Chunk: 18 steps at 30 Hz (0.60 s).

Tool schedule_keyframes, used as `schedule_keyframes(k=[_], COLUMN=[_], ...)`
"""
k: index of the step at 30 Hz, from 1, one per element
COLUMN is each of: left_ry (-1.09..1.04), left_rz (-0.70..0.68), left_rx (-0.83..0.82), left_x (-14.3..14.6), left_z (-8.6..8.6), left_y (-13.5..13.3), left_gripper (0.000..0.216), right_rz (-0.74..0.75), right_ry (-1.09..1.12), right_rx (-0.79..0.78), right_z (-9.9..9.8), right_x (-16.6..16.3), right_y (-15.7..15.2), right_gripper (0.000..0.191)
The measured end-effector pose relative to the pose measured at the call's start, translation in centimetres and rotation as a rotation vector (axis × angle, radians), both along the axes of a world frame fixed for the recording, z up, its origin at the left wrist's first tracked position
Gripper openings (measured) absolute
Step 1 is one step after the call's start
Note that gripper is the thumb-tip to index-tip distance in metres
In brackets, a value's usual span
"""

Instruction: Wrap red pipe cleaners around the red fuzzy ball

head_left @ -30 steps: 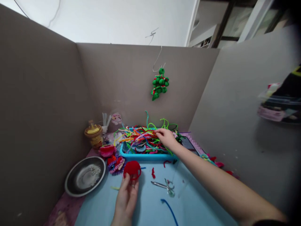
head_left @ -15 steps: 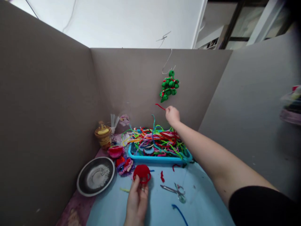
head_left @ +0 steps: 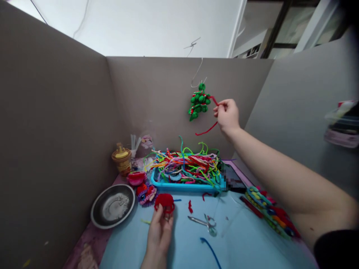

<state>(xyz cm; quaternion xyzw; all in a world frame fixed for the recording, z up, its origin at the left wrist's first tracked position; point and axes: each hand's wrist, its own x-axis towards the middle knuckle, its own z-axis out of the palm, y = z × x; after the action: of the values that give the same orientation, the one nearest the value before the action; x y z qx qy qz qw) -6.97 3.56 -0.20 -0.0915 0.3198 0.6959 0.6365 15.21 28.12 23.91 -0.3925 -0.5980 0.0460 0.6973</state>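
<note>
In the head view, my left hand (head_left: 159,233) is closed around the lower side of a rounded red fuzzy piece (head_left: 165,201), apparently made of pipe cleaner, low over the table. My right hand (head_left: 228,115) is raised at the right, pinching a red pipe cleaner (head_left: 206,130). Its two ends stick out to the left, the upper one in line with a green and red ornament (head_left: 199,100) hanging on a wire; whether they touch I cannot tell. Below, a blue tray (head_left: 185,187) is heaped with many-coloured pipe cleaners (head_left: 193,164).
Scissors (head_left: 200,222), red scraps (head_left: 190,206) and a blue pipe cleaner (head_left: 210,251) lie on the table. At left are a metal bowl (head_left: 97,203), a brown cup (head_left: 123,164) and colourful fuzzy pieces (head_left: 146,194). A dark device (head_left: 234,179) and beaded-looking strips (head_left: 269,213) lie right. Grey panels surround the table.
My right hand has moved up and right from above the tray, carrying the red pipe cleaner. More of the pipe cleaner now shows. My left hand still holds the red piece, slightly further left.
</note>
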Motion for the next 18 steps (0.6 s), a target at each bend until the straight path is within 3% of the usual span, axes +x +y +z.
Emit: schedule_keyframes(k=[3, 8, 13, 18], left_ry=[0.009, 0.071, 0.091, 0.074], left_rz=[-0.037, -0.09, -0.166, -0.216], left_rx=[0.036, 0.111, 0.174, 0.181], left_x=[0.1, 0.5, 0.9, 1.9], left_z=[0.1, -0.3, -0.7, -0.2], left_y=[-0.2, -0.4, -0.3, -0.8], left_gripper=[0.019, 0.023, 0.023, 0.019], right_rz=[0.019, 0.168, 0.245, 0.301], right_ry=[-0.311, -0.657, -0.574, -0.323], right_rx=[-0.065, -0.2, -0.29, -0.371], right_z=[-2.9, -10.4, -16.1, -20.5], right_x=[-0.3, 0.2, 0.4, -1.7], right_y=[-4.7, -15.2, -22.9, -26.0], right_gripper=[0.011, 0.017, 0.016, 0.02])
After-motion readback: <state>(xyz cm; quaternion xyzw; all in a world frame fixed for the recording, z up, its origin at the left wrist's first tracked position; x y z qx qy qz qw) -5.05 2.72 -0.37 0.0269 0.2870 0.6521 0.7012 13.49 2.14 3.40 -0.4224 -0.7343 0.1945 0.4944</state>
